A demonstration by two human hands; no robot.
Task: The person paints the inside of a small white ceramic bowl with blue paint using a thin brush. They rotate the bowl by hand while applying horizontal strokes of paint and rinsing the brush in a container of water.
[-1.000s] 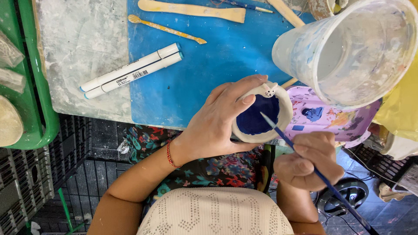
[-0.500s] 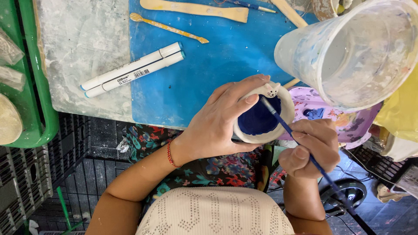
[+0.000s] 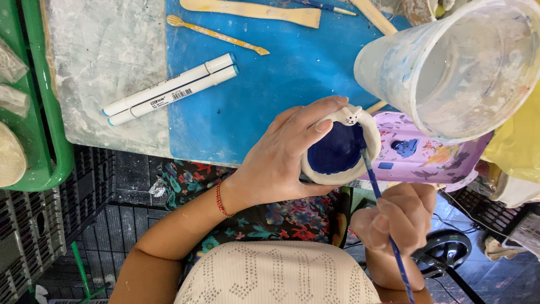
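Shifted lower, right hand (image 3: 400, 222), pinching blue paintbrush (image 3: 378, 188), tip at rim of small clay bowl (image 3: 340, 147). Cupped in left hand (image 3: 281, 160), just beside plastic cup (image 3: 450, 67). Inside fully blue; outside unpainted.

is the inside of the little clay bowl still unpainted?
No, the inside of the small clay bowl held in the left hand is dark blue, with the brush tip at its rim.

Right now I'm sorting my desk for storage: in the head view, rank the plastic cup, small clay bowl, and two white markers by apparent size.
1. Plastic cup, largest, though nearest the camera.
2. Two white markers, longer than the bowl but thin.
3. Small clay bowl, partly covered by the left hand; ranking against the markers is unsure.
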